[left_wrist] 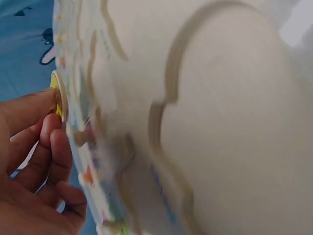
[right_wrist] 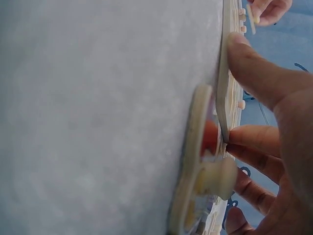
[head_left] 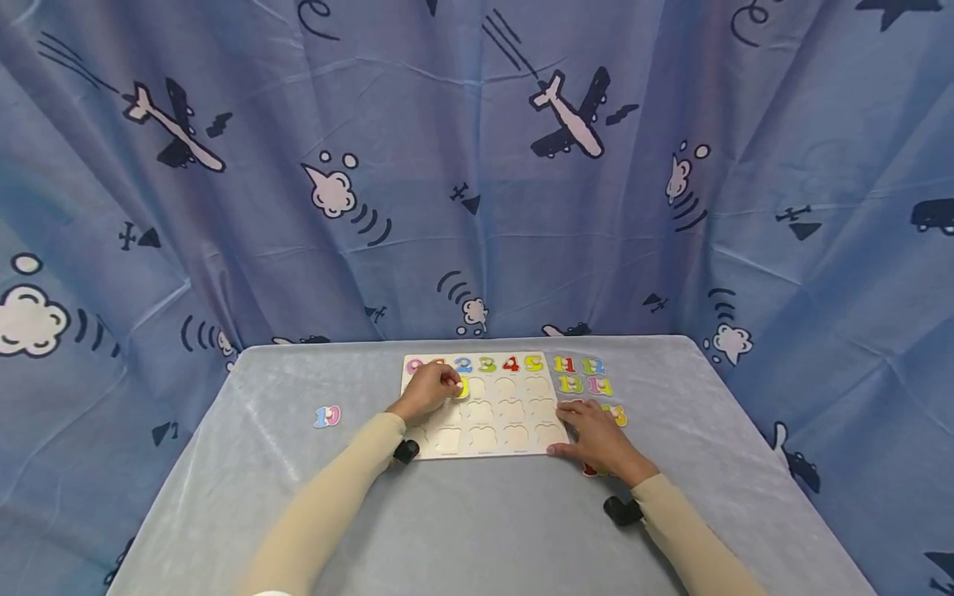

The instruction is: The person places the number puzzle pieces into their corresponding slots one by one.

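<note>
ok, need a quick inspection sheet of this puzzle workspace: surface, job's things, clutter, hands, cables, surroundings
Surface: table under a pale grey-blue cloth, lightly wrinkled.
Job's things: wooden number board, pieces 2 to 5 seated along its far row, most cloud-shaped recesses bare; yellow piece at the second row.
Clutter: loose number pieces right of the board; a 10 piece lying alone to the left.
Hands: left hand pinches the yellow piece over the board; right hand rests with fingers spread at the board's right edge, partly covering loose pieces.
Cables: nothing seen.
Surroundings: blue curtain printed with planes and clouds, behind and on both sides.
</note>
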Tool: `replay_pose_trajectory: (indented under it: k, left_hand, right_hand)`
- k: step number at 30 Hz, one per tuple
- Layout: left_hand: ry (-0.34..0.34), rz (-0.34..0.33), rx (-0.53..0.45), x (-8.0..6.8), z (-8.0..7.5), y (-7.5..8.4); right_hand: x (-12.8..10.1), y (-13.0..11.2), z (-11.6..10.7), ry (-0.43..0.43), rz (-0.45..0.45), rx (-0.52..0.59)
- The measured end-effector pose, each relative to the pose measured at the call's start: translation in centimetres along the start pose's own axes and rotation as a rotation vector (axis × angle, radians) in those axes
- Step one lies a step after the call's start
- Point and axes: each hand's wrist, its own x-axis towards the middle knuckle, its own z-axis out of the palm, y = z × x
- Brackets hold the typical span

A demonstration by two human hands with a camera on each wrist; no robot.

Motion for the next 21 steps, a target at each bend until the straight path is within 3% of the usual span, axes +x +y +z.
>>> replay_pose_trajectory:
  k: [8,21]
  left_hand:
    - [0.02,0.007,0.108,1.2,1.8,0.4]
    - [0.02,-0.031,0.147,2.2,3.1,1.4]
  right_hand:
    - [0.0,0.0,0.1,0.002,-0.015,-0.009]
    - [0.1,0.2,0.0,-0.005,-0.006,-0.01]
